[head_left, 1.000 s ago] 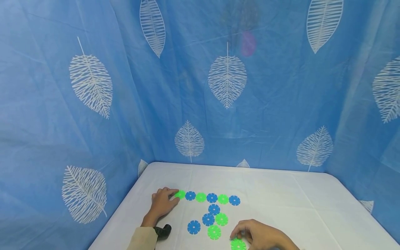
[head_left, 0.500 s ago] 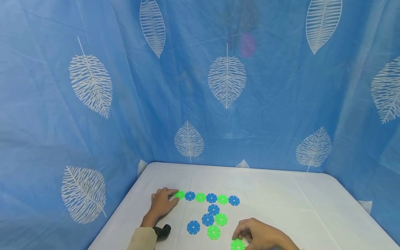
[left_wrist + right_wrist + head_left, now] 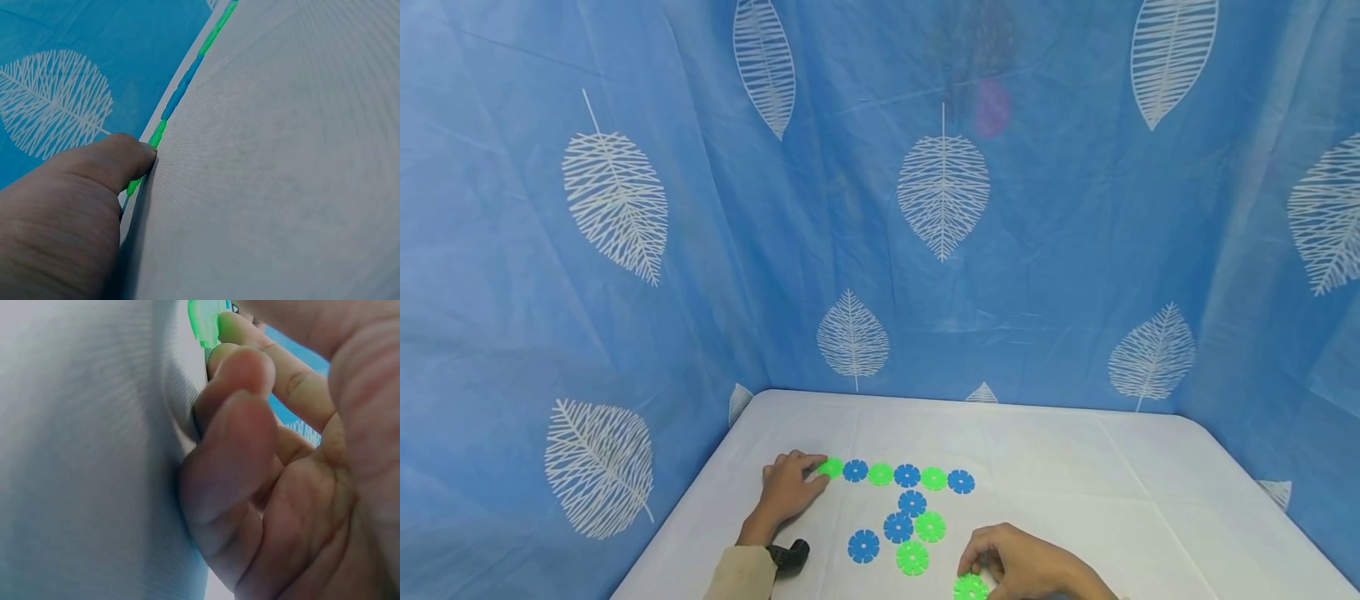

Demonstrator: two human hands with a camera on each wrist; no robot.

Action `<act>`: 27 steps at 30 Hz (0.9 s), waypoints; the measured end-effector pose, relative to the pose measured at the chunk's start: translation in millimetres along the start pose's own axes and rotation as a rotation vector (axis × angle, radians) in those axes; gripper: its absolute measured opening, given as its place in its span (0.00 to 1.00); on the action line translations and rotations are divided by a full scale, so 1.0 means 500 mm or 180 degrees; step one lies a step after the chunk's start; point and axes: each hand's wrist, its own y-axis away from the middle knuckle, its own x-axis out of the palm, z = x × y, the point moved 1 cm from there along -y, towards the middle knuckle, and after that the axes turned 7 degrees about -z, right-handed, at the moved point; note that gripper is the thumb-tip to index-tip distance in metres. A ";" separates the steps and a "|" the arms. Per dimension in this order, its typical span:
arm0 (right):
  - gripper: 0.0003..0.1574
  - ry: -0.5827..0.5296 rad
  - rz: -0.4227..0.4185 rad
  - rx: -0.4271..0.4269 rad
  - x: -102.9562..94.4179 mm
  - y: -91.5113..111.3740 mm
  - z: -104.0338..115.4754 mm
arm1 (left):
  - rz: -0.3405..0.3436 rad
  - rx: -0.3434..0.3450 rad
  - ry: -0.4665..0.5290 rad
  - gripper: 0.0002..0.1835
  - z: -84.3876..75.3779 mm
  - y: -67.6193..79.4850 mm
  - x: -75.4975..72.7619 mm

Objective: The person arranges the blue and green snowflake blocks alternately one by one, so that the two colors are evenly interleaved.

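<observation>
In the head view my left hand (image 3: 788,492) has its index finger and thumb about a green notched plastic disc (image 3: 832,467) at the left end of a row on the table. The left wrist view has the thumb (image 3: 134,159) against that disc's edge. Near the front of the table, my right hand (image 3: 1022,562) pinches another green notched disc (image 3: 972,586) between index finger and thumb. Part of this green disc (image 3: 203,322) appears at the top of the right wrist view, beyond the curled fingers. Its lower edge lies outside the head view.
Blue (image 3: 855,471) and green discs alternate along the row. Below it lie a blue disc (image 3: 912,503), a second blue disc (image 3: 898,527), green discs (image 3: 930,527) and a lone blue disc (image 3: 863,546). A blue leaf-patterned curtain (image 3: 1037,333) surrounds the white table (image 3: 1112,492).
The right index fingertip has shifted very slightly to the right along its green disc. The left hand and the discs on the table stay as they were.
</observation>
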 end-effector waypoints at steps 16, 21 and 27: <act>0.18 0.0165 -0.0062 -0.0095 -0.002 -0.005 -0.001 | 0.0000 -0.0025 0.0007 0.20 0.003 0.000 0.002; 0.17 0.0227 -0.0056 -0.0307 -0.002 -0.004 -0.005 | -0.0016 -0.0015 -0.0008 0.20 0.002 0.000 0.002; 0.12 0.0169 -0.0022 -0.0311 0.000 -0.001 -0.003 | -0.0075 0.0047 0.0005 0.20 0.001 0.002 0.000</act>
